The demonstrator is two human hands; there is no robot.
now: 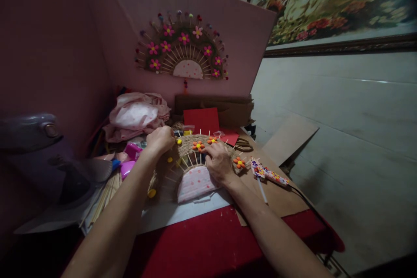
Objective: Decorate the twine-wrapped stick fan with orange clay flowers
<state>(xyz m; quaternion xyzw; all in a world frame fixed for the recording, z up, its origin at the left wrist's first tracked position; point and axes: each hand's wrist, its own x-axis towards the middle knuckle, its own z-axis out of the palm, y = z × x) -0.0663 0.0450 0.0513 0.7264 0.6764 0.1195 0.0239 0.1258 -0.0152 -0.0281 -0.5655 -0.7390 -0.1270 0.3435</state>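
Note:
A half-round craft fan [195, 169] of wooden sticks and woven jute lies on the table, with a pink dotted fabric centre [194, 184] and orange flowers [198, 145] on its band. My left hand [160, 139] is closed at the fan's upper left rim, pinching something small by a yellow bead [179, 141]. My right hand [219, 161] rests on the woven band with its fingers pressed down, just right of the orange flowers. Another orange flower [239, 162] sits at the fan's right edge.
A finished fan with pink flowers [184, 47] hangs on the pink board behind. A floral-covered glue gun [269, 174] with a white stick lies to the right. Bundled fabric [137, 115], red card [201, 119], bamboo sticks [106, 195] and pink containers [130, 158] crowd the left and back.

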